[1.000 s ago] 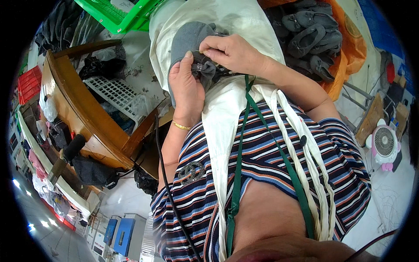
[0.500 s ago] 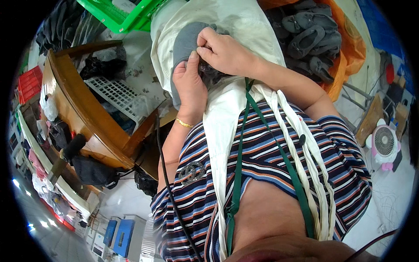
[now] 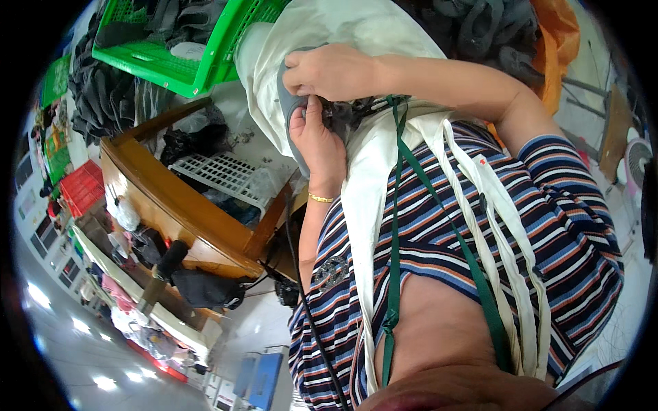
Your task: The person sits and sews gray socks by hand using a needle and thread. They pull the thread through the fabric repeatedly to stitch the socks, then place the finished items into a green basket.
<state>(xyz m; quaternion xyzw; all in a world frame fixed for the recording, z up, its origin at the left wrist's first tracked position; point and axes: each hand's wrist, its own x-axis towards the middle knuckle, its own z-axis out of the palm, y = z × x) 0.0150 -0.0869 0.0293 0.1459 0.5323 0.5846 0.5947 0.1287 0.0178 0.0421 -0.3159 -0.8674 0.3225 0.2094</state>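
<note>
A grey cloth shoe [image 3: 290,106] lies over the white apron [image 3: 373,27] on my lap. My left hand [image 3: 321,147] is closed on its near side, with the thumb pointing up along the edge. Over the shoe's far part bends my right hand [image 3: 336,72], its fingers curled in a pinch against the cloth. Whatever sits between those fingertips is hidden. Beneath both hands shows a dark, shiny bundle [image 3: 346,116], its kind unclear. Much of the shoe is covered by my hands.
At the far left a green plastic crate [image 3: 195,77] holds dark grey fabric pieces. An orange bag [image 3: 562,48] of similar grey shoes stands at the far right. A wooden stand [image 3: 164,195] with a white plastic basket [image 3: 226,178] is on my left. A fan [image 3: 637,164] sits on the right.
The whole view has shifted, so more of the green crate shows. My right hand has turned over and now lies flatter across the shoe, its fingers near my left thumb. My left hand keeps its hold.
</note>
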